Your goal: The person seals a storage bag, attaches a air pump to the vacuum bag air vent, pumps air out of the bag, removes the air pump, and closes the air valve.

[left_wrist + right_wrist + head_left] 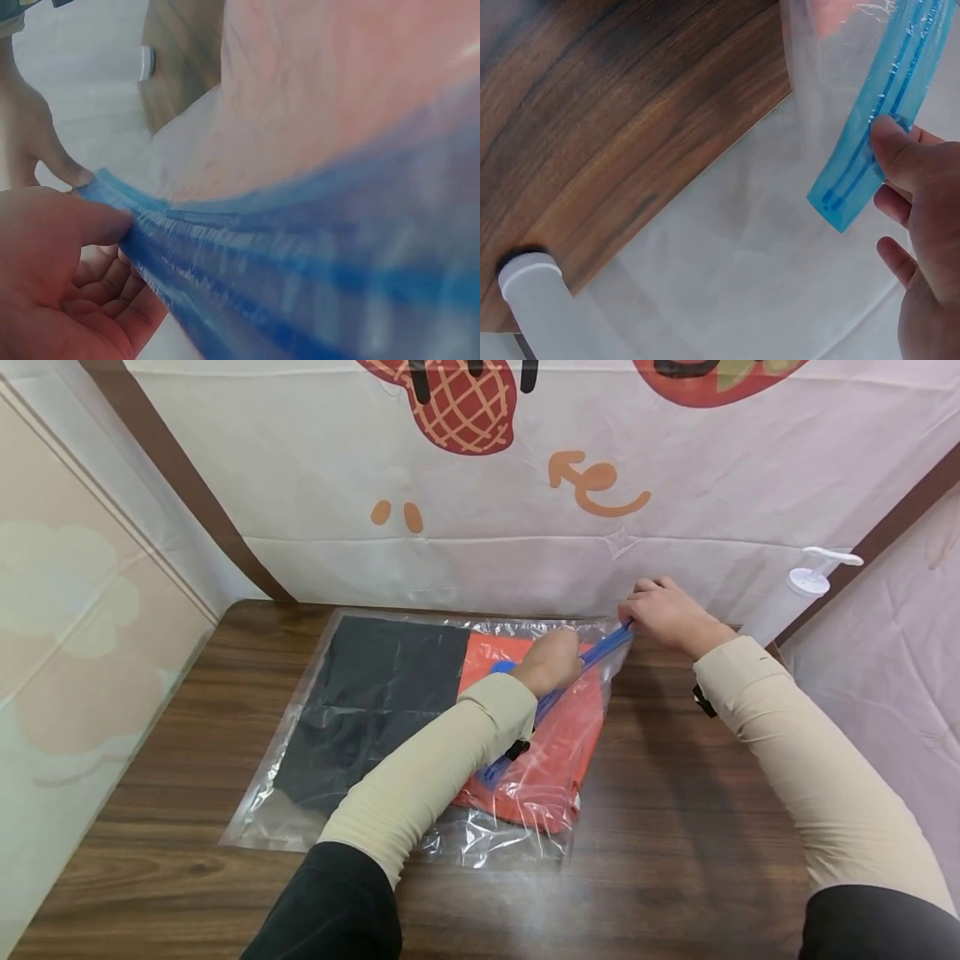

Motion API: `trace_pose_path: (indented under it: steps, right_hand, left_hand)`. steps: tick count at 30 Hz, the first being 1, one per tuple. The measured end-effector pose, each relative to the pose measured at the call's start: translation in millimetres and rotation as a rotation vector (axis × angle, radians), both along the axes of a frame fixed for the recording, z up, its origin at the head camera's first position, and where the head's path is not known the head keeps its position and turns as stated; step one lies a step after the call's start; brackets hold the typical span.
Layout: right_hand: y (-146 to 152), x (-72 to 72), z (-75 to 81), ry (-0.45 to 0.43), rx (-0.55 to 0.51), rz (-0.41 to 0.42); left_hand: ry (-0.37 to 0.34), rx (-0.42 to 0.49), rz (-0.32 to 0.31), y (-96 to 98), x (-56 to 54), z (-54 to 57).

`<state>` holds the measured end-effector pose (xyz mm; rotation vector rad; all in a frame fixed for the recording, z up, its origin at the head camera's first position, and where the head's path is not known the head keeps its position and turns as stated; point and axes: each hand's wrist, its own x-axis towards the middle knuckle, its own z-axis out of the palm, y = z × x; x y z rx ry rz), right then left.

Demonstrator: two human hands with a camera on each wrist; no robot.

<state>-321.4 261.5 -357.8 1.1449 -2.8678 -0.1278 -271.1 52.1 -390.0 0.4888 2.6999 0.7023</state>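
Note:
A clear plastic storage bag (262, 828) lies on the table with a folded dark cloth (390, 668) and an orange cloth (555, 785) inside. Its blue zip strip (606, 647) is lifted and runs slantwise over the orange cloth. My left hand (553, 658) pinches this strip partway along; the left wrist view shows the thumb on top of the blue film. Farther right, my right hand (670, 614) pinches the strip close to its end, and the short blue tip (840, 199) sticks out past the thumb. A blue round valve (502, 667) shows beside my left hand.
A white hand pump (780, 602) stands at the table's back right corner, beyond my right wrist. The wooden table (675, 860) meets a printed cloth wall (487, 568) at the back. More cloth walls rise on the left and right sides.

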Motion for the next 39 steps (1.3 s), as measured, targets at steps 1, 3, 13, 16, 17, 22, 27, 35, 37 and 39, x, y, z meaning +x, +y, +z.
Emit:
trace_pose_path:
  steps: [1,3,13,16,17,22,27,35,37,39]
  right_hand:
    - [0,-0.6,-0.6,0.003,0.001,0.004]
    - [1,-1.1,-1.1,0.011,0.008,0.01]
    - [-4,-3.7,0.6,0.027,0.052,0.0]
    - [-2,-5.1,3.2,0.034,0.055,-0.005]
    - [0,-5.3,4.1,0.039,0.06,-0.008]
    - [8,-4.6,7.0,0.048,0.06,-0.012]
    - [8,-4.7,4.6,0.06,0.107,0.013]
    - [9,-4.1,-5.5,0.119,0.075,0.051]
    - [10,-5.0,-5.3,0.106,0.085,0.039]
    - [12,-6.5,-4.1,0.082,0.102,0.005]
  left_hand:
    - [0.002,0.001,0.005,0.2,-0.1,0.0]
    - [0.019,-0.007,0.009,0.6,0.0,-0.2]
    - [0.065,-0.016,0.021,-2.7,-0.3,0.4]
    - [0.048,-0.017,0.036,-4.5,-0.1,-0.8]
    - [0.042,-0.014,0.033,-4.7,0.0,-1.3]
    - [0.041,-0.025,-0.005,-3.5,-1.1,-3.8]
    - [0.068,-0.051,-0.002,-3.0,-1.0,-1.9]
    - [0.043,-0.049,0.01,-1.7,0.3,-1.6]
    - [0.035,-0.035,0.015,-1.5,0.9,-1.6]
    - [0.032,-0.023,0.013,-1.3,1.5,-1.2]
